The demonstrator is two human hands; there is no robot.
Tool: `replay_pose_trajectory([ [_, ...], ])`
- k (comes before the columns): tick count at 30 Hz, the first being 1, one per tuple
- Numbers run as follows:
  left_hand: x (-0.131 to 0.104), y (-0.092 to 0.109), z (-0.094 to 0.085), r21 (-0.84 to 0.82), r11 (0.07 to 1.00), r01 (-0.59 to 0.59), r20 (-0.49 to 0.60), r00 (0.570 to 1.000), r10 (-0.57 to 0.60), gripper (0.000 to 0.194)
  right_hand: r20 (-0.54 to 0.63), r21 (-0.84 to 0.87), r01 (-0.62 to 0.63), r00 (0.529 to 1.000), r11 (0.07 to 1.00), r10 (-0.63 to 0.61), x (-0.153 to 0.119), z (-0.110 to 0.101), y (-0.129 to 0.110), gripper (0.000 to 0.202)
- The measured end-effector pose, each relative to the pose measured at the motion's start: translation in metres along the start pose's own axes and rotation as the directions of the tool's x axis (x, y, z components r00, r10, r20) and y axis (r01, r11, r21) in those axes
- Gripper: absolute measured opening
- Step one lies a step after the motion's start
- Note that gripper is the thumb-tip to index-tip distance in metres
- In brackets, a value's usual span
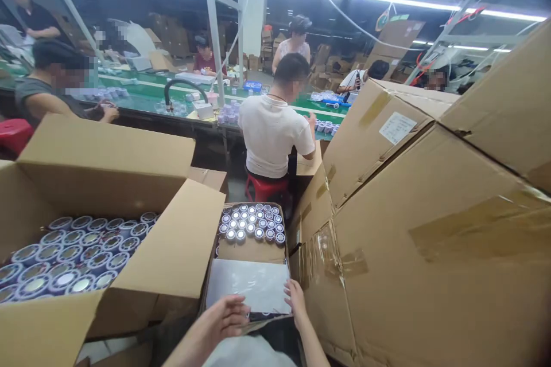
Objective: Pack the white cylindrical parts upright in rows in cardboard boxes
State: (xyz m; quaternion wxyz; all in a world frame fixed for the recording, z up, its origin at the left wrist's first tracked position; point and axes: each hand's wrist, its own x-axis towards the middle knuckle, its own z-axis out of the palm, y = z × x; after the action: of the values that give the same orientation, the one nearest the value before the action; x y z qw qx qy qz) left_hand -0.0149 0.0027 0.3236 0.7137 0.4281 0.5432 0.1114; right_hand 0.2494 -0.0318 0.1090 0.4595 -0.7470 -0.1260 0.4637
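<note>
A flat pale grey sheet (249, 284) lies across the near part of an open carton (252, 250) in front of me. Beyond it, several round purple-and-white parts (252, 221) with shiny metallic centres stand in rows. My left hand (226, 316) is at the sheet's near left edge, its fingers stretched out and apart. At the right edge, my right hand (297, 300) rests its fingertips on or beside the sheet and carton wall, fingers loosely extended. Whether either hand presses on the sheet is unclear. A few more round parts show under the sheet's near edge.
On the left, a large open carton (148, 258) holds many similar round parts (69, 258). Taped cartons (422, 252) are stacked high along the right. Ahead, a person in white (271, 132) sits on a red stool (267, 188) at a green conveyor belt (146, 97).
</note>
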Motion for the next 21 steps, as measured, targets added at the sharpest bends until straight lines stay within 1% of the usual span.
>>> replay_pose_trajectory([
  [1, 0.038, -0.014, 0.013, -0.044, 0.999, -0.030, 0.019, 0.999, 0.031, 0.065, 0.021, -0.065, -0.004, 1.000, 0.998, 0.005, 0.020, 0.010, 0.002, 0.056],
  [2, 0.077, -0.030, 0.020, 0.022, 0.999, 0.037, 0.004, 0.999, -0.037, 0.061, 0.040, -0.146, 0.003, 0.999, 0.989, 0.003, 0.039, 0.020, 0.003, 0.053],
  [3, 0.115, -0.046, 0.023, 0.113, 0.988, 0.105, -0.065, 0.993, -0.098, 0.058, 0.062, -0.243, 0.028, 0.998, 0.970, -0.013, 0.059, 0.030, 0.005, 0.050],
  [4, 0.152, -0.062, 0.022, 0.213, 0.967, 0.138, -0.143, 0.984, -0.109, 0.051, 0.090, -0.352, 0.079, 0.995, 0.933, -0.050, 0.079, 0.040, 0.006, 0.046],
  [5, 0.187, -0.076, 0.018, 0.315, 0.932, 0.179, -0.228, 0.968, -0.108, 0.044, 0.131, -0.461, 0.154, 0.986, 0.874, -0.105, 0.098, 0.048, 0.008, 0.043],
  [6, 0.219, -0.089, 0.012, 0.409, 0.890, 0.200, -0.292, 0.953, -0.080, 0.039, 0.184, -0.557, 0.243, 0.969, 0.794, -0.167, 0.117, 0.055, 0.009, 0.042],
  [7, 0.249, -0.100, 0.006, 0.489, 0.840, 0.234, -0.344, 0.937, -0.061, 0.036, 0.245, -0.638, 0.341, 0.940, 0.691, -0.237, 0.136, 0.061, 0.010, 0.045],
  [8, 0.277, -0.109, 0.000, 0.557, 0.789, 0.258, -0.365, 0.930, -0.046, 0.037, 0.302, -0.691, 0.414, 0.910, 0.592, -0.284, 0.156, 0.066, 0.011, 0.050],
  [9, 0.304, -0.115, -0.005, 0.609, 0.754, 0.248, -0.379, 0.925, 0.002, 0.039, 0.348, -0.725, 0.466, 0.883, 0.507, -0.316, 0.178, 0.070, 0.012, 0.053],
  [10, 0.331, -0.120, -0.010, 0.649, 0.728, 0.219, -0.390, 0.918, 0.072, 0.041, 0.387, -0.752, 0.500, 0.862, 0.430, -0.327, 0.201, 0.074, 0.014, 0.057],
  [12, 0.383, -0.127, -0.020, 0.702, 0.693, 0.164, -0.411, 0.888, 0.206, 0.047, 0.415, -0.812, 0.501, 0.856, 0.298, -0.309, 0.250, 0.080, 0.023, 0.061],
  [13, 0.408, -0.130, -0.023, 0.717, 0.681, 0.146, -0.424, 0.867, 0.261, 0.050, 0.431, -0.826, 0.511, 0.844, 0.236, -0.320, 0.273, 0.083, 0.029, 0.063],
  [15, 0.448, -0.137, -0.027, 0.748, 0.650, 0.135, -0.445, 0.829, 0.340, 0.055, 0.462, -0.836, 0.531, 0.816, 0.138, -0.347, 0.306, 0.087, 0.045, 0.066],
  [16, 0.463, -0.139, -0.028, 0.763, 0.631, 0.136, -0.450, 0.813, 0.369, 0.057, 0.468, -0.838, 0.536, 0.802, 0.102, -0.371, 0.314, 0.089, 0.054, 0.067],
  [18, 0.482, -0.142, -0.028, 0.790, 0.594, 0.151, -0.455, 0.794, 0.403, 0.063, 0.448, -0.849, 0.525, 0.783, 0.070, -0.432, 0.318, 0.091, 0.070, 0.065],
  [20, 0.492, -0.141, -0.026, 0.821, 0.546, 0.168, -0.445, 0.787, 0.428, 0.066, 0.417, -0.859, 0.507, 0.772, 0.069, -0.479, 0.310, 0.093, 0.081, 0.060],
  [21, 0.495, -0.139, -0.026, 0.838, 0.518, 0.175, -0.435, 0.786, 0.439, 0.067, 0.413, -0.861, 0.504, 0.772, 0.070, -0.484, 0.306, 0.093, 0.084, 0.057],
])
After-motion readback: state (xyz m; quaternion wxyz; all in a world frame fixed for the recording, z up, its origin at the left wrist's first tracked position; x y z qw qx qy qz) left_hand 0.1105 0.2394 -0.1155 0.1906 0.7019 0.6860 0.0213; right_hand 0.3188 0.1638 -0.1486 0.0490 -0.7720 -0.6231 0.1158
